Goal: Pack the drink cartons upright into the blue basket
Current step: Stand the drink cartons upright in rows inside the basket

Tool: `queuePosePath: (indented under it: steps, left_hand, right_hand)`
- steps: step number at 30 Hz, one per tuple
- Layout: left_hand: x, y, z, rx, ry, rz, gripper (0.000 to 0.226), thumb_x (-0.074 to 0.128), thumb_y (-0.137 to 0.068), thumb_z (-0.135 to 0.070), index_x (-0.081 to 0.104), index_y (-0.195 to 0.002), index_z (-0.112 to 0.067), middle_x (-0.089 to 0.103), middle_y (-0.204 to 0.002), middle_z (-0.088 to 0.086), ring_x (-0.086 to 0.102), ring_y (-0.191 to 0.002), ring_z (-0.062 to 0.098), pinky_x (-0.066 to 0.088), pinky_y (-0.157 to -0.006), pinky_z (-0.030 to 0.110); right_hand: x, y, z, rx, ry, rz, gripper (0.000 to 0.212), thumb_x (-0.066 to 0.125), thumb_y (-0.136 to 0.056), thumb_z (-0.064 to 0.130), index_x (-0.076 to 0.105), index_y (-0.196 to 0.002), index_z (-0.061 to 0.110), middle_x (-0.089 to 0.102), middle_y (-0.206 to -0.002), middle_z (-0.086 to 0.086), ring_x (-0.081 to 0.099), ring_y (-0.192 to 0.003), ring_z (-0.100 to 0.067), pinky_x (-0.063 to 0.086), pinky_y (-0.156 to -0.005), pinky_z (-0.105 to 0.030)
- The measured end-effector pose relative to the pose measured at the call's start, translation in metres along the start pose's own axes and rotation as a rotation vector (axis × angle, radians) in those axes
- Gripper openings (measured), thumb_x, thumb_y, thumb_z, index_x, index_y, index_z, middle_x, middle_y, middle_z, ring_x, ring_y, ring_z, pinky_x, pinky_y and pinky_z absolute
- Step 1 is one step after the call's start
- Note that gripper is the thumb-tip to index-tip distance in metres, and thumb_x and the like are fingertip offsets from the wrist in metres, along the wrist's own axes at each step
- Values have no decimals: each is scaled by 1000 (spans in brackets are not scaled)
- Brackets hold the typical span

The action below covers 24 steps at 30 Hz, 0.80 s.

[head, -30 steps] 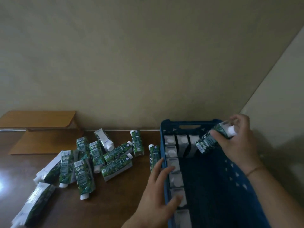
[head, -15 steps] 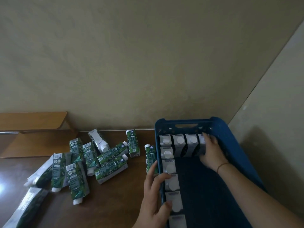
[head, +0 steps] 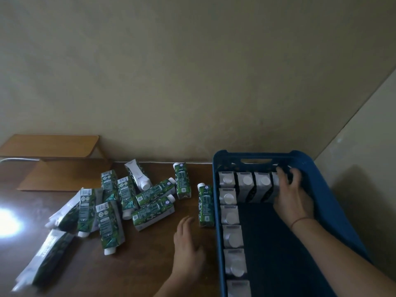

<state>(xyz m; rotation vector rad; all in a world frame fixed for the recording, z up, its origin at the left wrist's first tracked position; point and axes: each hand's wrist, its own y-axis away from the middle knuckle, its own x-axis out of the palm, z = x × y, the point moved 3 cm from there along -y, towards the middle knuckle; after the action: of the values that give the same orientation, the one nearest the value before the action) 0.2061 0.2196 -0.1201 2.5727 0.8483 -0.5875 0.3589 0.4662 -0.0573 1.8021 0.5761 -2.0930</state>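
Observation:
The blue basket (head: 334,185) stands on the right of the brown table. Upright cartons (head: 230,215) with grey tops line its left wall and its far wall. My right hand (head: 292,195) is inside the basket, wrapped around the rightmost carton (head: 275,182) of the far row. My left hand (head: 187,247) hovers over the table just left of the basket, fingers apart, holding nothing. One green carton (head: 205,205) lies flat just beyond its fingertips, along the basket's left wall. Several more green cartons (head: 152,209) lie scattered to the left.
A wooden shelf piece (head: 57,155) sits at the back left against the wall. A bright glare (head: 6,221) marks the table's left edge. The wall runs close behind the basket and along its right side. The basket's dark floor (head: 274,243) shows bare.
My right hand brought a carton down into the far row and stood it upright there. My left hand came off the basket's left rim and moved left over the table.

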Motion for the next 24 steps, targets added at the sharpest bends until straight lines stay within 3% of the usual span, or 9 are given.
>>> queuePosePath:
  steps: [3, 5, 7, 10, 14, 18, 21, 24]
  left_hand:
    - [17, -24, 4, -26, -150, 134, 83, 63, -90, -23, 11, -155, -25, 13, -161, 3, 16, -147, 31, 19, -120, 44]
    - [28, -41, 6, 59, -297, 173, 93, 63, -91, -33, -4, -155, -43, 0, -166, 2, 10, -148, 39, 24, -117, 51]
    - [34, -58, 10, 97, -434, 214, 96, 63, -89, -38, -11, -148, -58, 1, -168, 2, 7, -149, 46, 27, -114, 58]
    - [26, -68, -3, 12, -389, 214, 87, 60, -90, -40, -1, -149, -55, 11, -165, 8, 12, -147, 48, 28, -113, 61]
    - [16, -74, -7, -44, -382, 191, 90, 61, -89, -49, -5, -150, -50, 19, -161, 10, 18, -146, 44, 33, -113, 56]
    - [7, -78, -1, -52, -443, 142, 89, 59, -84, -61, 0, -150, -47, 36, -151, 14, 45, -130, 41, 48, -101, 52]
    - [1, -77, 8, -80, -294, 44, 70, 59, -89, -50, 14, -142, -43, 55, -132, 15, 65, -105, 33, 59, -85, 51]
    - [-8, -67, 14, -156, 61, 12, 48, 59, -94, -34, 31, -134, -36, 56, -135, 15, 66, -102, 31, 59, -86, 51]
  right_hand:
    - [-15, 10, 11, -75, 19, -66, 72, 72, -71, 14, 40, -135, 16, 29, -135, -16, 59, -82, -37, 43, -43, -31]
    - [-24, 16, 19, -118, 35, -57, 65, 71, -72, 17, 44, -131, 17, 30, -136, -15, 59, -88, -35, 43, -42, -30]
    - [-33, 23, 26, -148, 36, -61, 56, 70, -73, 18, 48, -125, 17, 30, -137, -12, 58, -92, -33, 47, -43, -33]
    - [-51, 38, 41, -199, -15, -102, 47, 70, -74, 20, 55, -119, 17, 35, -134, -8, 59, -92, -28, 39, -42, -26]
    - [-63, 62, 54, -248, -101, -96, 43, 70, -78, 27, 56, -118, 22, 37, -137, -3, 60, -92, -20, 30, -44, -13]
    - [-67, 76, 55, -230, -170, -69, 41, 70, -79, 30, 58, -118, 24, 39, -137, 1, 61, -86, -15, 18, -47, -3]
    - [-69, 81, 59, -247, -211, -70, 37, 70, -79, 31, 60, -114, 24, 42, -132, 4, 60, -89, -12, 28, -47, -4]
    - [-70, 84, 62, -253, -254, -66, 34, 66, -83, 32, 60, -115, 25, 43, -130, 10, 58, -100, -10, 48, -56, -16]
